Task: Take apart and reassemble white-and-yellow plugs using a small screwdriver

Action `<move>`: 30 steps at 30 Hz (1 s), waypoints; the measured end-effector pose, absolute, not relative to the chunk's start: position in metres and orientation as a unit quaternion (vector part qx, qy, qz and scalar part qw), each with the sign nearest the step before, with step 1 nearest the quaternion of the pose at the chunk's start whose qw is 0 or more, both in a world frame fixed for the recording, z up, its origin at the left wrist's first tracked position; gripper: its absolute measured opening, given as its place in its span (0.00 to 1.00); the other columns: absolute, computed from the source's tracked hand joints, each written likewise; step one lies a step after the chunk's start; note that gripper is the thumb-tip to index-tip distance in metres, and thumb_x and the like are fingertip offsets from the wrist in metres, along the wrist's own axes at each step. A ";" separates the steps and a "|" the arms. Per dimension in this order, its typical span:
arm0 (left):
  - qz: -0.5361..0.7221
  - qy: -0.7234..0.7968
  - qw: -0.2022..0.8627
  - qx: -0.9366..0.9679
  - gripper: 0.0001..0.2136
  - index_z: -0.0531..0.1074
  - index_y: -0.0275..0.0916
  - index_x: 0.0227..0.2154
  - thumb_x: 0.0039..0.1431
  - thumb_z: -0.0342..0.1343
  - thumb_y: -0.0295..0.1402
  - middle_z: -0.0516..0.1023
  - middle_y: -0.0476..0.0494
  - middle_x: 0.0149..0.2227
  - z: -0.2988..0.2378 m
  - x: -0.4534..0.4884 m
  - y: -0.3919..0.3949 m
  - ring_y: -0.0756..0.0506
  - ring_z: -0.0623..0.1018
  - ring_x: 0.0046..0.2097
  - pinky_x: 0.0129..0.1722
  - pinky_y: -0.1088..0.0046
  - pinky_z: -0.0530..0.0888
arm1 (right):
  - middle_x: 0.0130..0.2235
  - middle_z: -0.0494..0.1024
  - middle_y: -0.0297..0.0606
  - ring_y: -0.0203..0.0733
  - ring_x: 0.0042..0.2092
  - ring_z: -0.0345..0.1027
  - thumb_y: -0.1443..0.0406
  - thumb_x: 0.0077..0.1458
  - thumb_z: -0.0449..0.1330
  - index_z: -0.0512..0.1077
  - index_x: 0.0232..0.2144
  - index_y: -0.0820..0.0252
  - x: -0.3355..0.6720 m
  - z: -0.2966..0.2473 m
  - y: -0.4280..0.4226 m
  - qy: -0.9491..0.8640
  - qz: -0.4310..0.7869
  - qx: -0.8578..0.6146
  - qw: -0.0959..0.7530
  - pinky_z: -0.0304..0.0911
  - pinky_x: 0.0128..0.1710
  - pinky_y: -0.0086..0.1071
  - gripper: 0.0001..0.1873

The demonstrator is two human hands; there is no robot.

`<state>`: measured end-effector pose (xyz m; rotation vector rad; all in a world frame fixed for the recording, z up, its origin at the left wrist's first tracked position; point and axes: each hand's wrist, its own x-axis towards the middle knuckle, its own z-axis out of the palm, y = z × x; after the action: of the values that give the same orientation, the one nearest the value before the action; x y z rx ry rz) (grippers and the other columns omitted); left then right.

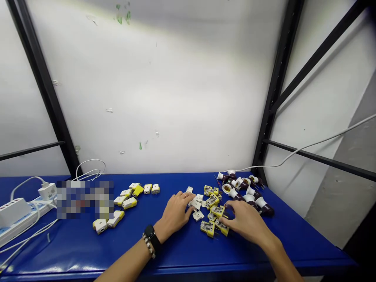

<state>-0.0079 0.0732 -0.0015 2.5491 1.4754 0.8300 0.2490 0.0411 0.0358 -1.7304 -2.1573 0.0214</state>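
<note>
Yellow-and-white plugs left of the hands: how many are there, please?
9 plugs on the blue table: seven right of the blurred patch, two below it, all left of the left hand; more may be hidden.

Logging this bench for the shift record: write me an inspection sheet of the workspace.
Surface: blue bench top, scattered with parts.
Job's things: yellow-and-white plastic plug parts with metal prongs, white plastic plug pieces, dark-red-and-white lamp holders.
Clutter: yellow-and-white plugs grouped at left; a pixelated patch hides whatever lies beside them.
Hands: left hand against the white pieces; right hand on the yellow parts.
Cables: long white cable behind the lamp holders; white cords by a white power strip.
Surroundings: white wall, black metal shelf uprights.
</note>
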 end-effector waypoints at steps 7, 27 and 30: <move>0.271 0.546 -0.035 0.792 0.17 0.72 0.46 0.56 0.66 0.51 0.34 0.75 0.42 0.57 0.004 -0.083 0.062 0.37 0.73 0.57 0.57 0.59 0.68 | 0.44 0.83 0.44 0.53 0.46 0.76 0.51 0.60 0.57 0.78 0.47 0.55 0.256 0.026 0.039 -0.766 0.071 -0.596 0.229 0.66 0.42 0.38 0.21; 0.240 0.618 0.058 0.746 0.18 0.75 0.47 0.54 0.60 0.57 0.38 0.79 0.42 0.51 -0.015 -0.154 -0.011 0.37 0.77 0.51 0.53 0.62 0.71 | 0.29 0.74 0.35 0.40 0.28 0.67 0.54 0.68 0.50 0.76 0.43 0.57 0.151 0.055 0.035 -0.758 0.133 -0.415 0.486 0.63 0.30 0.33 0.18; 0.269 0.570 0.149 0.761 0.22 0.74 0.47 0.54 0.55 0.63 0.36 0.81 0.44 0.48 -0.007 -0.122 -0.002 0.38 0.78 0.49 0.51 0.64 0.72 | 0.26 0.73 0.33 0.39 0.26 0.68 0.54 0.68 0.50 0.74 0.39 0.58 0.133 0.051 0.044 -0.751 0.221 -0.385 0.489 0.63 0.27 0.31 0.17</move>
<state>-0.1216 -0.0017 -0.0072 2.1883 1.6394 0.7741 0.1331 0.0442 0.0513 -0.9346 -1.8262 0.5371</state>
